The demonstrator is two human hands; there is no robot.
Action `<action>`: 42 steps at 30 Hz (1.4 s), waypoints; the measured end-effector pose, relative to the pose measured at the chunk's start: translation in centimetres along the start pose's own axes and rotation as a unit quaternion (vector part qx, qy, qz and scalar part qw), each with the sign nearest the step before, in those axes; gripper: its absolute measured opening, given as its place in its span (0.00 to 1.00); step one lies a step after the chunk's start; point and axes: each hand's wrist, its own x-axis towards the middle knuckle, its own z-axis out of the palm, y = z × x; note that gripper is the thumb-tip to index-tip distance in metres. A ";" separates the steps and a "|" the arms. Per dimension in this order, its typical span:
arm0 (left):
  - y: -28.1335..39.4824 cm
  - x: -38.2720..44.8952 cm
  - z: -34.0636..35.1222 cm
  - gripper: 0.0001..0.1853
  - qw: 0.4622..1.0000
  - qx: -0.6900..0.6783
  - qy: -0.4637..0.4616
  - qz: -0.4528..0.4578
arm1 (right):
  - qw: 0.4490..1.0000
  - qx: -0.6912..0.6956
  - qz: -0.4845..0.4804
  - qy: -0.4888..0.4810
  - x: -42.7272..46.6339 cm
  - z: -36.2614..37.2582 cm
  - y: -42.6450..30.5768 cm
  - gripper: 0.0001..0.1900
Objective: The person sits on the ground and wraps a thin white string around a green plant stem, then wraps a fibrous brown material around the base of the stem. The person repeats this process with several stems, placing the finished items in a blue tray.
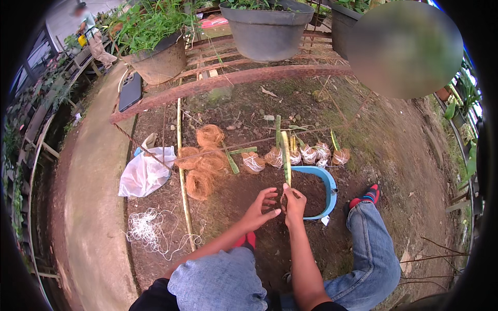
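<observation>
My right hand (295,203) grips the lower end of a long green-and-yellow leaf cutting (286,157), which looks like snake plant, held upright. Close by on its left, my left hand (262,210) has its fingers apart and nothing visible in it. Beneath both hands is a light-blue plastic basin (331,192) holding dark soil (309,192); my arms and hands hide part of it. Beyond it several fibre balls wound with white string (253,162) stand in a row, some with leaf cuttings sticking out. Loose brown coir clumps (210,155) and cut leaf pieces (232,160) lie to the left.
Tangled white string (146,229) and a plastic bag (149,171) lie left, near a thin pole (183,186). A rusty metal rack (233,79) carries plant pots (266,33) and a phone (131,91). A person (93,37) is on the concrete path (97,163).
</observation>
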 end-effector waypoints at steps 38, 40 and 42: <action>-4.5 -2.5 -19.2 0.17 0.866 -0.169 0.468 0.049 | 0.564 -0.680 -0.334 -0.330 6.9 27.8 12.8 0.18; -5.5 -1.8 -19.2 0.14 0.866 -0.149 0.476 0.043 | 0.611 -0.636 -0.343 -0.324 7.4 26.8 13.2 0.16; -6.2 -0.7 -18.5 0.09 0.876 -0.126 0.464 0.037 | 0.722 -0.543 -0.289 -0.317 8.4 24.9 13.8 0.13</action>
